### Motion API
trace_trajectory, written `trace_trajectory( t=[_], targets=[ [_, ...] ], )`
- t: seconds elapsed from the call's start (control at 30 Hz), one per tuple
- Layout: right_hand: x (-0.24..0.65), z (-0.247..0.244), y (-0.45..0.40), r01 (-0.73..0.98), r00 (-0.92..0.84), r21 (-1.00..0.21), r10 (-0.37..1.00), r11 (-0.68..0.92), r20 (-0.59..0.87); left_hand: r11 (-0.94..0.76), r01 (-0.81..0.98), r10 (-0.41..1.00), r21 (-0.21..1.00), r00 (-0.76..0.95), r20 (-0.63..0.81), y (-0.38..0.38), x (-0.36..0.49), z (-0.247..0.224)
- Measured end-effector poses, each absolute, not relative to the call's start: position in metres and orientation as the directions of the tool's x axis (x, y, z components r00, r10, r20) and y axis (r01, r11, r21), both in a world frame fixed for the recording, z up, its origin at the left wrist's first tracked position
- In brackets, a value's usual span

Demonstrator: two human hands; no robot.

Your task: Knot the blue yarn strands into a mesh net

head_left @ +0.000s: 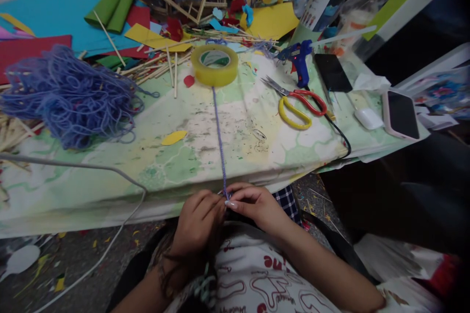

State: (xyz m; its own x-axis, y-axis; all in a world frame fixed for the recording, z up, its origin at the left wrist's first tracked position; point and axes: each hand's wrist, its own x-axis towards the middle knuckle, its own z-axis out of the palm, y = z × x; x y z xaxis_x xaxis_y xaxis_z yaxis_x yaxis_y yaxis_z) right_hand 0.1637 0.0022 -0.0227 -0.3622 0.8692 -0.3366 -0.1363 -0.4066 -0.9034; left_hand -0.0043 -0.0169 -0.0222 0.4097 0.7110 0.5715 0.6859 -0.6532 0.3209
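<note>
A blue-purple braided cord [219, 139] runs taut from under a roll of yellow tape [216, 76] down over the table's front edge to my hands. My left hand [200, 217] is closed at the cord's near end, its fingertips touching those of the other hand. Beside it my right hand [255, 205] pinches the same end between thumb and fingers. The strands between the fingertips are mostly hidden. Both hands are in front of my body, just below the table edge.
A tangled heap of blue-purple yarn [73, 98] lies at left. Red-and-yellow scissors [293, 100], a blue glue gun [299, 61] and two phones [332, 72] are at right. Sticks and coloured sheets [55, 14] fill the back. A grey cable [121, 171] crosses the front left.
</note>
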Motion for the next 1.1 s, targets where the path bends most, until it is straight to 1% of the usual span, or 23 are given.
trace_trajectory(
  t=[0.13, 0.23, 0.3, 0.4, 0.5, 0.57, 0.7, 0.77, 0.87, 0.93, 1.03, 1.1],
  targets=[
    [0.162, -0.021, 0.006, -0.134, -0.334, -0.930, 0.899, -0.341, -0.282, -0.647, 0.694, 0.718, 0.315, 0.415, 0.558, -0.019, -0.006, -0.019],
    [0.161, -0.016, 0.006, -0.184, -0.345, -0.907, 0.889, -0.378, -0.300, -0.640, 0.703, 0.724, 0.311, 0.415, 0.552, -0.020, -0.006, -0.016],
    [0.160, -0.014, 0.006, -0.181, -0.362, -0.895, 0.874, -0.408, -0.325, -0.650, 0.708, 0.705, 0.276, 0.427, 0.566, -0.021, -0.006, -0.017],
    [0.157, -0.014, 0.004, -0.105, -0.332, -0.926, 0.891, -0.362, -0.310, -0.664, 0.718, 0.678, 0.210, 0.459, 0.574, -0.023, -0.004, -0.021],
    [0.153, -0.014, 0.003, 0.056, -0.257, -0.970, 0.936, -0.236, -0.243, -0.660, 0.721, 0.688, 0.212, 0.467, 0.555, -0.026, -0.005, -0.027],
    [0.151, -0.013, 0.002, 0.150, -0.231, -0.975, 0.954, -0.161, -0.193, -0.664, 0.705, 0.699, 0.249, 0.468, 0.541, -0.027, -0.006, -0.030],
    [0.151, -0.010, -0.001, 0.247, -0.232, -0.969, 0.970, -0.012, -0.071, -0.661, 0.674, 0.725, 0.329, 0.461, 0.511, -0.028, -0.006, -0.033],
    [0.152, -0.009, -0.003, 0.285, -0.232, -0.957, 0.973, 0.060, -0.008, -0.598, 0.685, 0.791, 0.416, 0.421, 0.443, -0.029, -0.003, -0.035],
    [0.154, -0.008, -0.007, 0.329, -0.219, -0.934, 0.974, 0.136, 0.065, -0.429, 0.711, 0.903, 0.557, 0.320, 0.286, -0.031, 0.002, -0.039],
    [0.156, -0.009, -0.009, 0.355, -0.203, -0.916, 0.972, 0.186, 0.119, -0.382, 0.692, 0.924, 0.612, 0.309, 0.226, -0.032, 0.003, -0.041],
    [0.157, -0.011, -0.010, 0.411, -0.186, -0.876, 0.964, 0.252, 0.189, -0.378, 0.639, 0.919, 0.670, 0.349, 0.186, -0.030, 0.002, -0.042],
    [0.159, -0.012, -0.010, 0.453, -0.180, -0.846, 0.958, 0.282, 0.223, -0.373, 0.594, 0.921, 0.713, 0.331, 0.206, -0.028, 0.000, -0.040]
  ],
)
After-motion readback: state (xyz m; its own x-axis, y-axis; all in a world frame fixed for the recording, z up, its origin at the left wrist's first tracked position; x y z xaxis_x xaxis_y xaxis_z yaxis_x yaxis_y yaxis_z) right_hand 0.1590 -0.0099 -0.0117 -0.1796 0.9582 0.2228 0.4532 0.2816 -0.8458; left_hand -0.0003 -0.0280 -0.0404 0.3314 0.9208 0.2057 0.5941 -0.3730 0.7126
